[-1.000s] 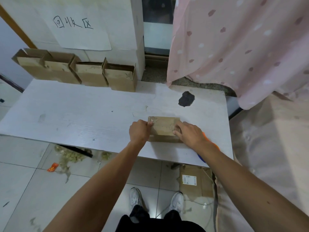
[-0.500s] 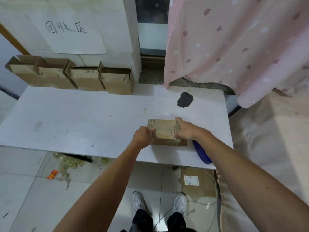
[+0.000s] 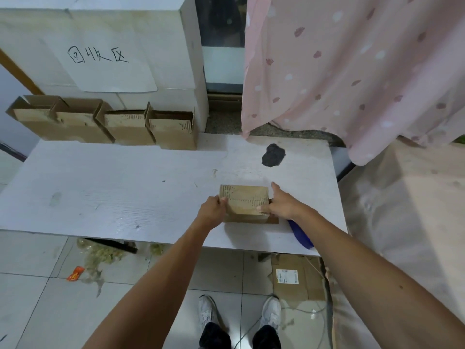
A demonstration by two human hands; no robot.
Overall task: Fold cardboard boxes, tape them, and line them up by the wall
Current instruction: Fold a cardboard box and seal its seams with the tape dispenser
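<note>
The cardboard box (image 3: 243, 203) sits on the white table (image 3: 108, 192), near the right end, caught squarely between both hands. The left hand (image 3: 212, 209) curls against the box's left side, fingers bent and gripping that edge. The right hand (image 3: 281, 205) clamps the right side, thumb pressed on the near top corner, index finger stretched toward the far edge. Both forearms reach in from the near side, converging. Far left, four open boxes (image 3: 105, 124) stand side by side against the wall (image 3: 125, 28).
</note>
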